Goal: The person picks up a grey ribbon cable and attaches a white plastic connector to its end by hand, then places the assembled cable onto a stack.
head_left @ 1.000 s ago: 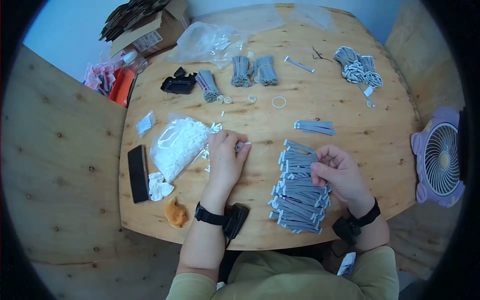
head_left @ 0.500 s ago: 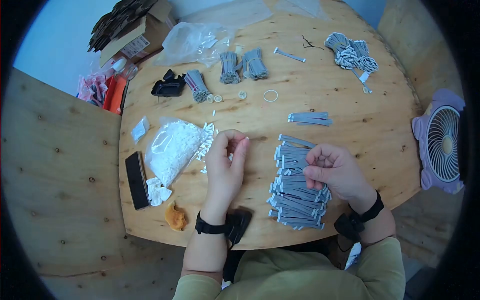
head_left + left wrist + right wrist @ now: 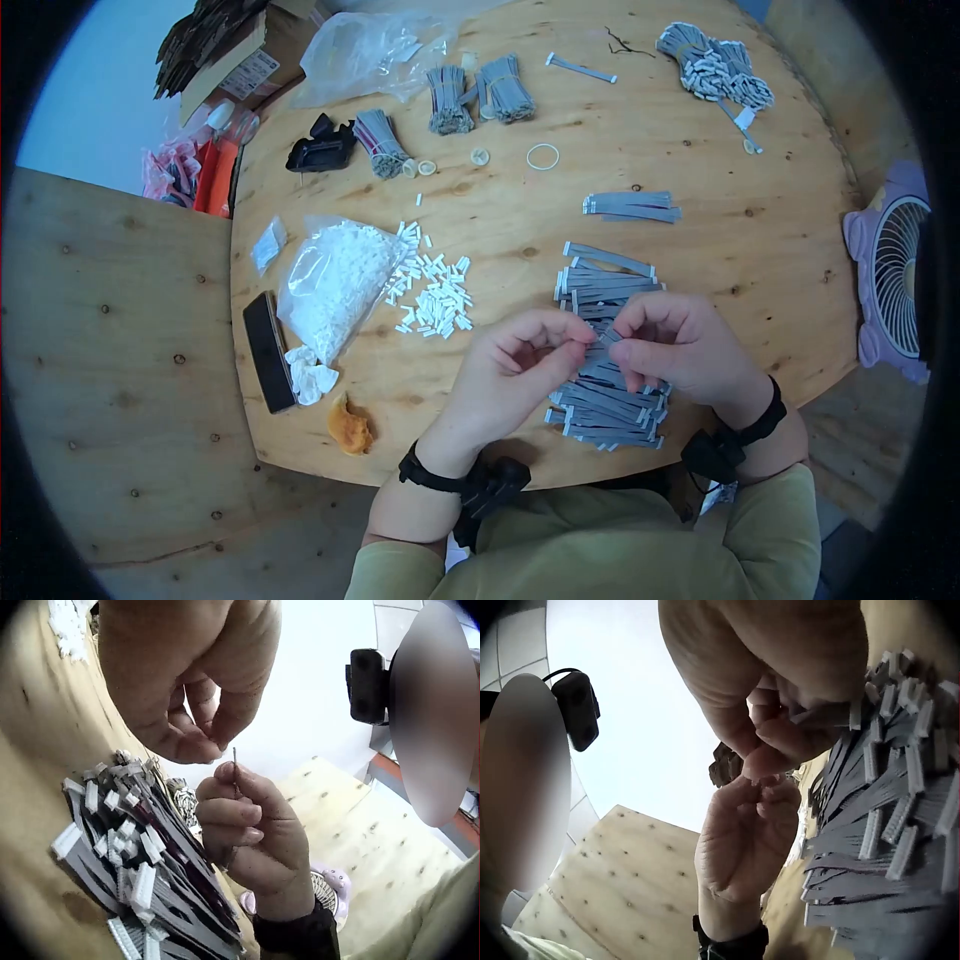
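Observation:
In the head view, my left hand (image 3: 520, 378) and right hand (image 3: 672, 345) meet fingertip to fingertip over a heap of grey ribbon cables (image 3: 608, 410) with white end connectors. My right thumb and fingers pinch one grey ribbon cable (image 3: 823, 717); its thin end (image 3: 235, 755) sticks up from the fingertips in the left wrist view. Thumb and index finger of my left hand pinch a small white piece, almost wholly hidden now, right at that cable end. Similar small white pieces (image 3: 440, 300) lie scattered left of the hands, beside a clear bag full of them (image 3: 340, 285).
A short row of cables (image 3: 632, 206) lies beyond the heap. Tied cable bundles (image 3: 505, 90), a rubber band (image 3: 543, 156) and a black holder (image 3: 322, 147) are farther back. A phone (image 3: 268, 352) and bread-like piece (image 3: 350, 425) sit left; a purple fan (image 3: 890, 275) stands right.
My left hand has moved right from beside the white pieces to the right hand's fingertips, carrying a small white piece. The right hand has stayed over the heap with its cable.

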The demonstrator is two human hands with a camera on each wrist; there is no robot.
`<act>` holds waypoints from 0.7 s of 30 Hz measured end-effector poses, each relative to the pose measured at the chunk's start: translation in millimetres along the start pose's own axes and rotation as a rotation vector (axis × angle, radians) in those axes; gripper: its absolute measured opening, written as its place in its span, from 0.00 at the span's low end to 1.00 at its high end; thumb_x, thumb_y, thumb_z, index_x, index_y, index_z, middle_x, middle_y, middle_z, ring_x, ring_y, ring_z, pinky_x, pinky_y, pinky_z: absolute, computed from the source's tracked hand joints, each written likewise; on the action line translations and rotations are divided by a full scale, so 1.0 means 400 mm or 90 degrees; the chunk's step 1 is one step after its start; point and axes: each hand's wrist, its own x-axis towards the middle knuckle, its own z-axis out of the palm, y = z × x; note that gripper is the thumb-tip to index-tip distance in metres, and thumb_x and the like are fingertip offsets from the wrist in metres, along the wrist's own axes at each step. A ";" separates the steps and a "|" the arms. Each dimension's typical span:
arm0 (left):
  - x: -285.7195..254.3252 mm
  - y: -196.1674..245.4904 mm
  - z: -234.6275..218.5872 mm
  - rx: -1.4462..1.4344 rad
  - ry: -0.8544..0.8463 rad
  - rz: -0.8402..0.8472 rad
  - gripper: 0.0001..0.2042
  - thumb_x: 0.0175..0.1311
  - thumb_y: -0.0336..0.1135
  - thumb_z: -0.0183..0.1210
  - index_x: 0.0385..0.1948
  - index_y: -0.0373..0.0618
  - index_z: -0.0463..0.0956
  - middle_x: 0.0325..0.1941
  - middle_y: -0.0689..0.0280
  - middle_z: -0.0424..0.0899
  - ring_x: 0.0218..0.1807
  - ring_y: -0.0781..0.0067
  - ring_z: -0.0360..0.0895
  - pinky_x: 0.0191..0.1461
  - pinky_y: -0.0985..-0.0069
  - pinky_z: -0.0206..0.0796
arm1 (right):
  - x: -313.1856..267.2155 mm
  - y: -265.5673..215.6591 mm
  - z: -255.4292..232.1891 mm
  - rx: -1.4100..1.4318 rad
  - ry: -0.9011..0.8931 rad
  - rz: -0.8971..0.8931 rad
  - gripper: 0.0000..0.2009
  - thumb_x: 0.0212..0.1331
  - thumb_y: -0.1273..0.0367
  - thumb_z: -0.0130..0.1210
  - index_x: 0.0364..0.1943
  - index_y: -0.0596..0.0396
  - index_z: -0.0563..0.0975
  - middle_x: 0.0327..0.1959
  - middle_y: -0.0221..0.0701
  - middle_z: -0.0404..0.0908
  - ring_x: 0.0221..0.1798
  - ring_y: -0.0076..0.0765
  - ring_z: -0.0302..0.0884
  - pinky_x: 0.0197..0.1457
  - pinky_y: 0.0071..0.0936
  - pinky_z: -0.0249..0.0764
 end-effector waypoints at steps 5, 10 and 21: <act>0.000 0.001 0.020 0.022 0.036 0.020 0.05 0.55 0.26 0.52 0.33 0.37 0.71 0.33 0.69 0.73 0.35 0.85 0.69 0.36 0.87 0.62 | 0.002 0.002 0.002 0.015 -0.026 0.014 0.04 0.51 0.74 0.51 0.30 0.60 0.71 0.24 0.25 0.72 0.22 0.15 0.68 0.24 0.12 0.65; 0.003 -0.006 0.022 0.068 0.053 0.034 0.05 0.54 0.27 0.53 0.31 0.37 0.72 0.31 0.70 0.72 0.31 0.87 0.68 0.34 0.88 0.61 | 0.002 0.002 0.001 0.006 -0.033 0.019 0.04 0.51 0.75 0.50 0.30 0.60 0.71 0.24 0.25 0.72 0.22 0.15 0.68 0.25 0.13 0.66; 0.004 -0.018 0.024 -0.007 0.083 0.015 0.06 0.55 0.31 0.53 0.32 0.39 0.72 0.24 0.72 0.72 0.26 0.88 0.66 0.29 0.89 0.59 | 0.008 0.022 0.003 0.060 -0.030 -0.040 0.06 0.50 0.75 0.52 0.32 0.59 0.70 0.27 0.25 0.72 0.28 0.14 0.68 0.31 0.13 0.67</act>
